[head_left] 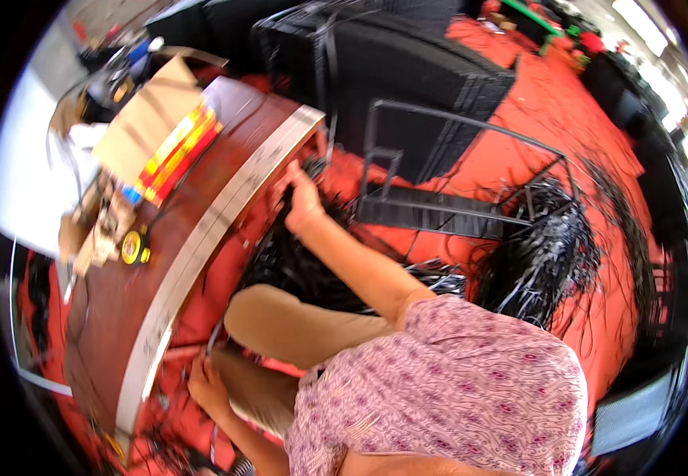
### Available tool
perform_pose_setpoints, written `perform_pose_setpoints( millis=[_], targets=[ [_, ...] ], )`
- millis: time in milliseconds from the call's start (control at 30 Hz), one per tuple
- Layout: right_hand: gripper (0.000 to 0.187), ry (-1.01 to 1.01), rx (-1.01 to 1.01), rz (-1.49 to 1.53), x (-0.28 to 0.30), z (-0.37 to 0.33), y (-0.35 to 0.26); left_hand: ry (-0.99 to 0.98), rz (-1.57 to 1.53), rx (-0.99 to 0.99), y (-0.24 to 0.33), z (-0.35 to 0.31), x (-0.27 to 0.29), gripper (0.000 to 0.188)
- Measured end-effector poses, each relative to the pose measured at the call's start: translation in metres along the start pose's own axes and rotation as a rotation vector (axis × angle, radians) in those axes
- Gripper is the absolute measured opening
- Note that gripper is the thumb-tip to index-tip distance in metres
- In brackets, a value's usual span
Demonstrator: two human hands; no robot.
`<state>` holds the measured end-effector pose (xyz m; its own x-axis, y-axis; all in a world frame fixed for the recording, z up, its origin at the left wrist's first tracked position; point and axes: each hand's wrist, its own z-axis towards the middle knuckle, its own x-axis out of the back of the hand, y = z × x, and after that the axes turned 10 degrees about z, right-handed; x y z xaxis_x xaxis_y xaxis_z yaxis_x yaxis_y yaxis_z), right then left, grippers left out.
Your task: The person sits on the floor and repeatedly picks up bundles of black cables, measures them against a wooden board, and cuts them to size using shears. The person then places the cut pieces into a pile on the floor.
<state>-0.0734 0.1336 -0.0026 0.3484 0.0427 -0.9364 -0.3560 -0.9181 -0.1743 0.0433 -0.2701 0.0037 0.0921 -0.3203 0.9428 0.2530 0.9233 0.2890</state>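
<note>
My right hand (303, 200) reaches out past the far end of a brown table (225, 170) with a pale metal strip along its edge. Its fingers look stretched and apart, though slightly blurred, close to a dark bundle (312, 167) beside the table leg. Low beside my knee, my left hand (208, 388) has its fingers curled below the table edge. A thin grey strip (215, 336) runs down toward it; whether the fingers grip that strip is hidden. Black flat strips (292, 258) lie on the floor between my knee and the right arm.
On the table are a yellow-black tape measure (133, 247), an open cardboard box (147, 119) and a red-yellow box (177, 155). A black metal frame (471, 208) stands to the right by a heap of black strips (538, 258). Black woven panels (392, 87) stand behind on red flooring.
</note>
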Motion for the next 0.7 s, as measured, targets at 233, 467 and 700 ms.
perform_pose_setpoints(
  millis=[233,467,700],
  targets=[
    [0.039,0.035,-0.097,-0.014,0.029,0.013,0.025,-0.002,0.241,0.018,0.023,0.019,0.028,0.042],
    [0.033,0.014,-0.191,0.017,-0.008,-0.032,0.049,0.045,-0.113,-0.399,0.158,0.097,0.001,0.104],
    [0.033,-0.14,-0.261,0.11,-0.027,-0.045,0.017,0.01,-0.261,-0.266,0.208,0.127,-0.062,0.061]
  ],
)
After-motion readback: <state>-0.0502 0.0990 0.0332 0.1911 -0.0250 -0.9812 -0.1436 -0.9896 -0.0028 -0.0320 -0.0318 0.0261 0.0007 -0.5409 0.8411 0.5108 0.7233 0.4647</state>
